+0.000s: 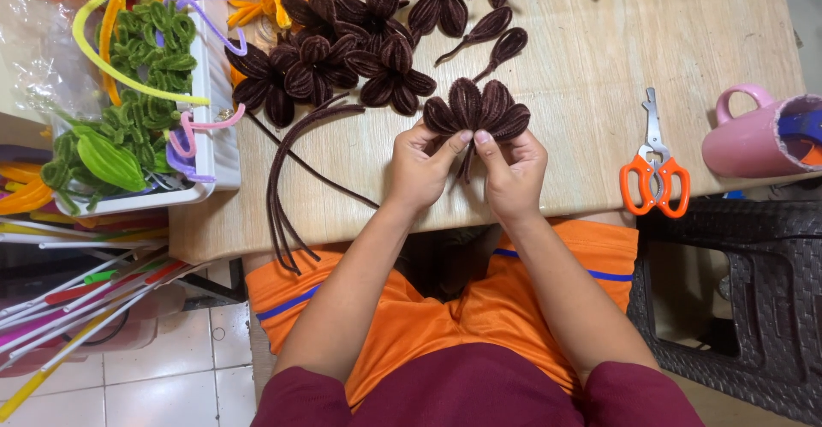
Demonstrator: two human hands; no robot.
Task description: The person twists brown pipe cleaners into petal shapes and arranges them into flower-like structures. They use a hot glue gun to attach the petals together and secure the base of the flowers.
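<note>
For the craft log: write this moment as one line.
left hand: pinching brown pipe-cleaner flower | right hand: pinching same flower | finished flowers: behind | orange scissors: right, untouched

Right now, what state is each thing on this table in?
Flower: half made, pinched at its base by both hands.
Left hand: closed on the flower.
Right hand: closed on the flower.
Finished flowers: lying in a loose heap.
Brown stems: loose, overhanging the table edge.
Scissors: shut, lying flat.
Mug: tipped on its side.
Tray: full of green pieces.
</note>
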